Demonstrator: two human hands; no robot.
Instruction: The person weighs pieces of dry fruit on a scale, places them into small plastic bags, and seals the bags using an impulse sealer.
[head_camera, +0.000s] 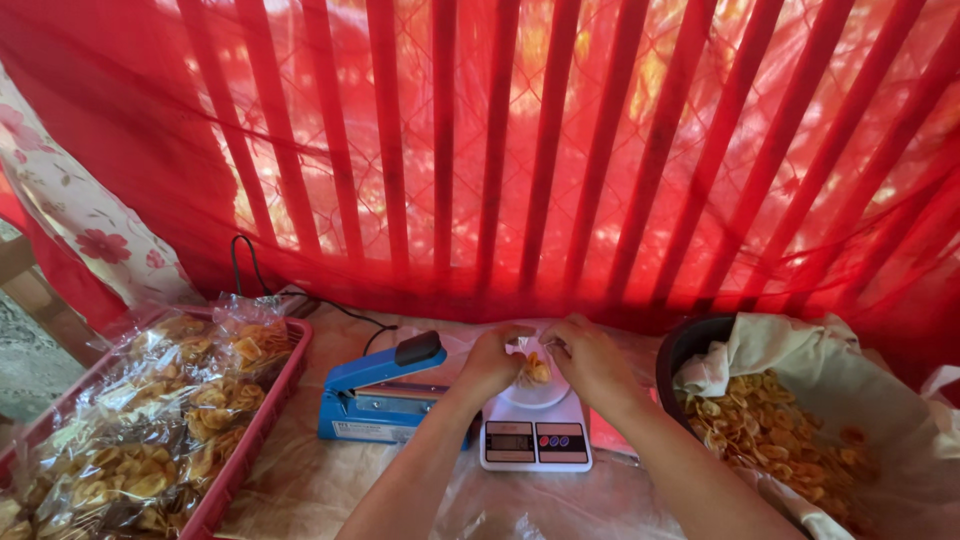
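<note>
We find both hands over a white digital kitchen scale (535, 440) at the centre of the desk (320, 480). The left hand (492, 360) and the right hand (590, 362) are each closed by the fingertips on the upper edge of a small clear plastic bag of yellow chips (537, 368), which sits on the scale's round platform; the bag mouth appears to be held between them, though the film is hard to make out.

Just left of the scale lies a blue impulse heat sealer (375, 392) with a black handle knob, its arm raised; a black cable (245, 265) runs from it toward the red curtain (600, 150) behind.

At the far left we note a red plastic tray (250, 440) loaded with filled clear chip packets (150, 430).

At the right stands a dark basin (685, 345) lined with pale paper (800, 350) and holding loose yellow chips (760, 430), near the right forearm but apart from it.
</note>
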